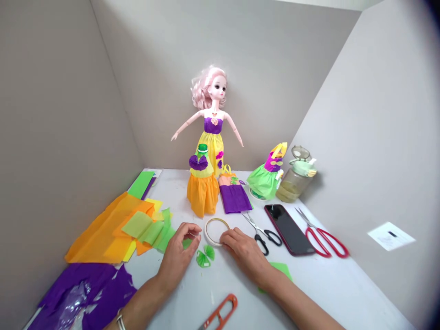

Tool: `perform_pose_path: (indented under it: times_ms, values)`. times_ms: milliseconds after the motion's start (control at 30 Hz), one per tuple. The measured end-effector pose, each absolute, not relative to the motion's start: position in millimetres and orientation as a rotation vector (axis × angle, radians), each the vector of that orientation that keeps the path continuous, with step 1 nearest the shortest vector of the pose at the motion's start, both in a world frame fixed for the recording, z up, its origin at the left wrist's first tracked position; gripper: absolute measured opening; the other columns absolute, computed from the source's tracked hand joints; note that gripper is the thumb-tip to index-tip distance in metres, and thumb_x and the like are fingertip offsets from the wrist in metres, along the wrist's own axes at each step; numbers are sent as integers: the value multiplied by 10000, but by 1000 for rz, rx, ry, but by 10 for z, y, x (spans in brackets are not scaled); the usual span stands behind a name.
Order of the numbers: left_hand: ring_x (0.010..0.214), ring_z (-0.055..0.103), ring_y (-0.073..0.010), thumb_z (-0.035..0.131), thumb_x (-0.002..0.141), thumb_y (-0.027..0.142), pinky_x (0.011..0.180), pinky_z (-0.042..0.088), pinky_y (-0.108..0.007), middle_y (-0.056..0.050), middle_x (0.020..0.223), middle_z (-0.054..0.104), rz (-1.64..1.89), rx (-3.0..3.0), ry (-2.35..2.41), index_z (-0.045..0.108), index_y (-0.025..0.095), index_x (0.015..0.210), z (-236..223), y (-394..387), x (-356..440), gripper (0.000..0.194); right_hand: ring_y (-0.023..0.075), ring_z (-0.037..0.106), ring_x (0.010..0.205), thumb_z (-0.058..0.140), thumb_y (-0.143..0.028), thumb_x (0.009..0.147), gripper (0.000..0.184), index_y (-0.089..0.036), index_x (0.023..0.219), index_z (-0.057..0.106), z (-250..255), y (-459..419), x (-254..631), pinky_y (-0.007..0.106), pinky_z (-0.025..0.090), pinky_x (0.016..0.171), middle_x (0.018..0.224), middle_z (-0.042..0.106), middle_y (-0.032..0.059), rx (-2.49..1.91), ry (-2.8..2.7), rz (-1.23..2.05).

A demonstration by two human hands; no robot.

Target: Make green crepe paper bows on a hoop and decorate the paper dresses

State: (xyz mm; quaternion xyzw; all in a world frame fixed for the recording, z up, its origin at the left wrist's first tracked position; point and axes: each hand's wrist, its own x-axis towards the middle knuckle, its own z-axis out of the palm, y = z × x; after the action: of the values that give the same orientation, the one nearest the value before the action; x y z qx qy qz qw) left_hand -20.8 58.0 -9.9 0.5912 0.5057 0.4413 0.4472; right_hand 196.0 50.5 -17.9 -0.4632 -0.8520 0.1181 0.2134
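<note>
My right hand (242, 252) grips the right edge of a roll of white tape (207, 233) lying on the table, with its fingertips at the ring. Left of the roll hovers my left hand (180, 247), fingers bent and thumb apart, with nothing visible between them. Between the hands lies a small pleated green paper bow (203, 259) with white tape pieces on it. Behind the roll stand a bottle in an orange and yellow paper dress (202, 195) and a purple paper dress piece (236, 198).
A pink-haired doll (213, 123) stands behind; a green-skirted dress (265, 181) and a jar (292, 183) are back right. Black scissors (257, 227), a phone (288, 229) and red scissors (321, 236) lie right. Coloured paper (99, 229) covers the left; an orange cutter (222, 311) lies in front.
</note>
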Motion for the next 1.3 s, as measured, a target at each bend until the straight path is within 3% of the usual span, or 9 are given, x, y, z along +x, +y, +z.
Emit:
perform_pose_path:
  times_ms: [167, 300, 433, 1300]
  values:
    - [752, 549, -173, 575, 831, 319, 731, 431, -280, -11, 805, 578, 1009, 1344, 1198, 570, 197, 903, -60, 555, -183, 141, 174, 581, 811, 467, -224, 954, 142, -215, 929, 606, -18, 351, 1920, 263, 434, 731, 888, 641, 43, -1294, -2087, 678]
    - [892, 563, -184, 564, 844, 245, 845, 442, -295, -29, 907, 568, 1128, 1494, 1109, 536, 203, 860, -64, 486, -126, 53, 155, 548, 719, 503, -258, 934, 133, -207, 877, 612, 24, 318, 1867, 247, 414, 672, 830, 626, 25, -1341, -1948, 807]
    - [960, 552, -196, 571, 838, 187, 888, 442, -307, -45, 956, 568, 1208, 1661, 1099, 550, 210, 861, -97, 451, -119, 40, 153, 540, 718, 502, -265, 932, 144, -204, 866, 614, 30, 319, 1840, 246, 406, 670, 830, 620, 26, -1332, -1949, 824]
    - [949, 573, -216, 557, 854, 213, 872, 427, -306, -52, 941, 617, 1198, 1714, 1146, 625, 224, 835, -10, 437, -159, 71, 150, 538, 702, 509, -260, 932, 125, -214, 871, 608, 87, 271, 1835, 251, 416, 667, 823, 619, 25, -1280, -2023, 800]
